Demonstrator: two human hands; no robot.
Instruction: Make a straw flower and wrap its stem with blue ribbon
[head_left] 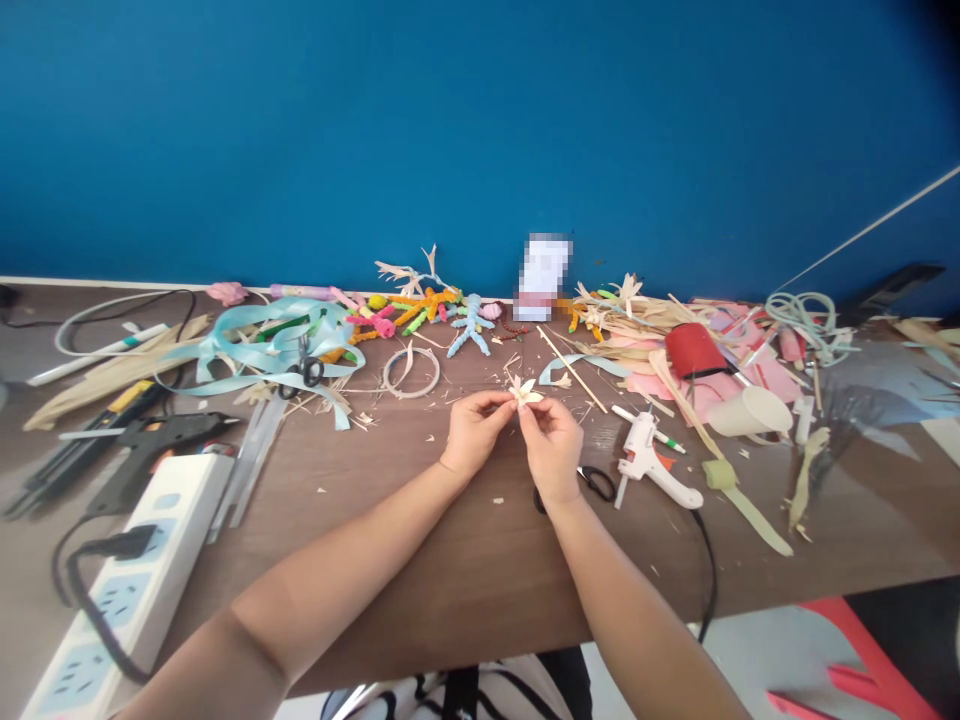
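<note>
Holds a small pale flower (527, 391) over the counter (420, 610), right at the fingertips of the left hand (474, 435) and right hand (553, 450), with petals spreading outward beyond the thumbs. Pinches thumb and forefinger of each hand nearly together, clamped on the flower from either side, with the other fingers curled in. Has a white glue gun (643, 452) lying near the right hand, black-handled scissors (596, 469) partly hidden by the right wrist, and a pale ring (411, 394) near the left hand.
</note>
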